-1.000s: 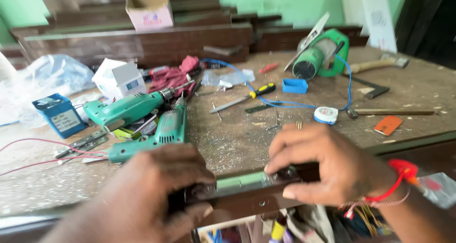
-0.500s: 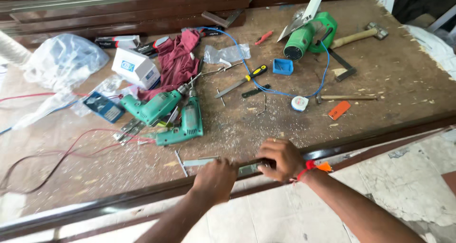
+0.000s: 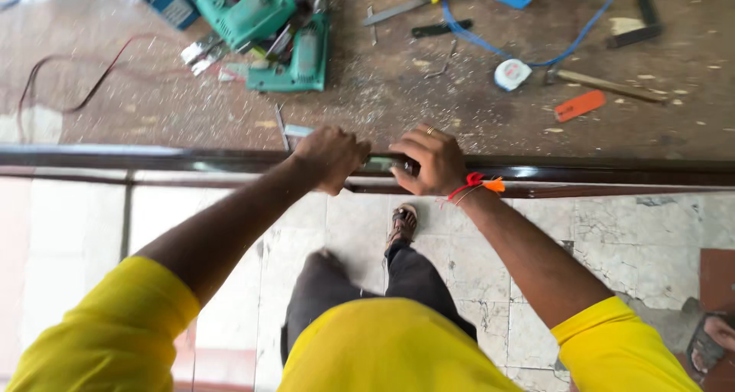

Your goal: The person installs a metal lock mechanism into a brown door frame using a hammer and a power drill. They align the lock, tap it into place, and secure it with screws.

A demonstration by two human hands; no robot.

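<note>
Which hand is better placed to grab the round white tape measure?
Probably the right hand: the round white tape measure lies up and to its right, farther from the left hand.

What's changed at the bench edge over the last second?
The view has pulled back and up to look straight down; the person's legs and the tiled floor now show. Both hands, left hand and right hand, stay clamped on the small green-faced tool on the dark strip. The green drills lie unmoved.

Dusty brown workbench (image 3: 383, 101) above; pale cracked marble floor tiles (image 3: 612, 239) below; soft daylight.
</note>
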